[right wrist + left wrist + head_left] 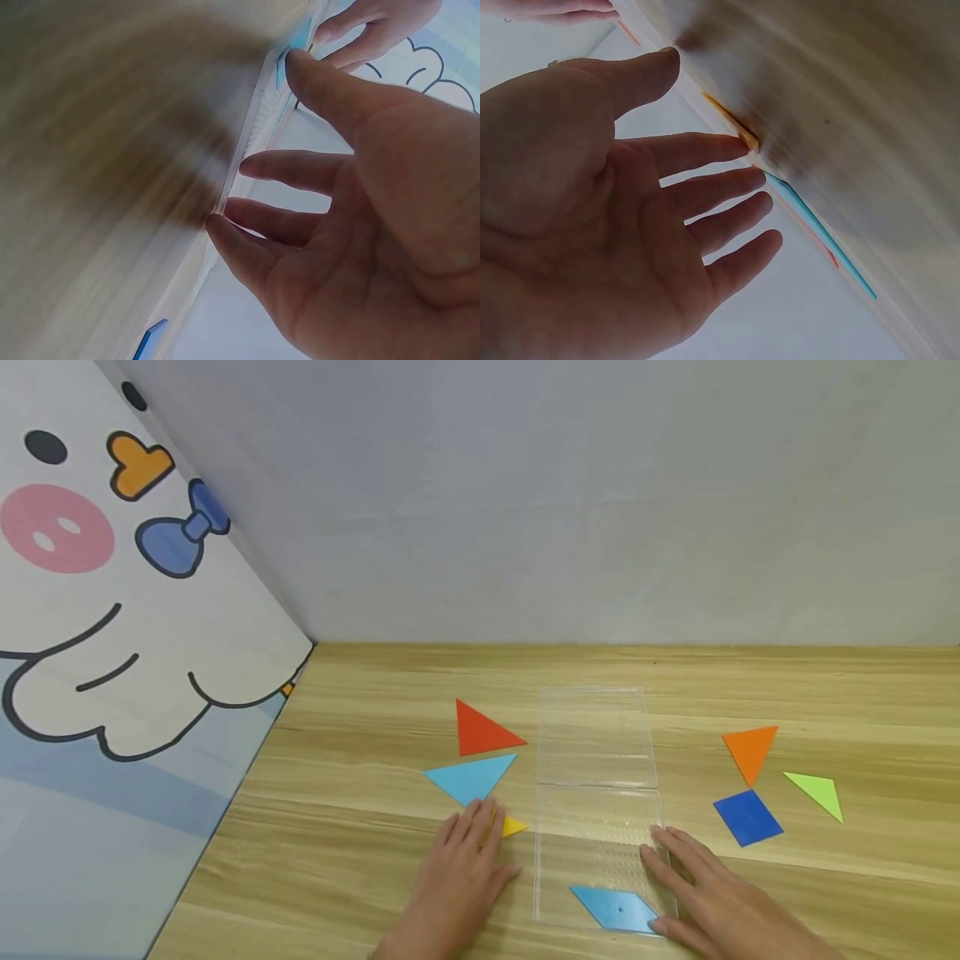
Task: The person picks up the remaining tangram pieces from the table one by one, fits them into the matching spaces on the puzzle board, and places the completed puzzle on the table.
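My left hand (pixel 459 877) reaches over the table with fingers extended, the index fingertip at a small yellow piece (pixel 513 826) that the hand partly covers. Just beyond those fingers lies a light blue triangle (pixel 472 777), with a red triangle (pixel 483 732) above it. A clear plastic case (pixel 589 735), unfolded flat, lies between the hands. Inside its near half is a light blue parallelogram (pixel 617 907). Fingertips of my right hand (pixel 708 893) rest along the case's right edge, and its thumb touches the parallelogram's right end.
To the right lie an orange triangle (pixel 752 753), a dark blue square (pixel 748 817) and a light green triangle (pixel 820 793). A pale wall (pixel 600 510) stands behind the wood-grain table (pixel 337 860). A cartoon-printed panel (pixel 247 635) rises along the left side.
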The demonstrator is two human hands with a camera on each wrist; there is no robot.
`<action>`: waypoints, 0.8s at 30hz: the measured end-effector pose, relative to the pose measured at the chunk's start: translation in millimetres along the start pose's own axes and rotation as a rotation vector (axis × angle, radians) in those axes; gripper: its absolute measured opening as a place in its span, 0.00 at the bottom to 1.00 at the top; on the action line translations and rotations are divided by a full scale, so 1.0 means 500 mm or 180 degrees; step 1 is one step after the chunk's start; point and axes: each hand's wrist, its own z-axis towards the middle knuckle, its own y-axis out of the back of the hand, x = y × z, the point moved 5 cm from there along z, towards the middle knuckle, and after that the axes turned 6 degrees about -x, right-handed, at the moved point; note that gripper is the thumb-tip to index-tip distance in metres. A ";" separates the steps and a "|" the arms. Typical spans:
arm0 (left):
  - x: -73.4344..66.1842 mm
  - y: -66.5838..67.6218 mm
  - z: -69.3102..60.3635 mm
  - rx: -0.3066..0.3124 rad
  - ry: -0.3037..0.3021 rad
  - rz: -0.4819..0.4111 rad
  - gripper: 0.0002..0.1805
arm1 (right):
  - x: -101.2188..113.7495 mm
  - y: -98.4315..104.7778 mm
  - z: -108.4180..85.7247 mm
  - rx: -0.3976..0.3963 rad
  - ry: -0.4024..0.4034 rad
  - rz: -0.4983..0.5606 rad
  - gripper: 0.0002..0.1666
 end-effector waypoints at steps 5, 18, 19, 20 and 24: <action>0.011 0.004 0.000 -0.0162 -0.0082 -0.0006 0.31 | 0.003 -0.002 0.003 -0.0018 -0.0001 -0.0003 0.41; 0.001 0.005 0.010 -0.0768 -0.0421 0.0097 0.20 | -0.004 -0.007 -0.001 -0.0173 0.0062 -0.0006 0.41; -0.001 0.004 0.010 -0.0753 -0.0435 0.0153 0.20 | -0.005 -0.008 -0.001 -0.0189 0.0068 -0.0013 0.41; -0.004 0.004 0.011 -0.0761 -0.0462 0.0211 0.20 | -0.005 -0.009 -0.001 -0.0195 0.0075 -0.0026 0.41; -0.017 0.002 0.015 -0.0853 -0.0595 0.0587 0.17 | -0.006 -0.013 -0.002 -0.0179 0.0055 -0.0021 0.41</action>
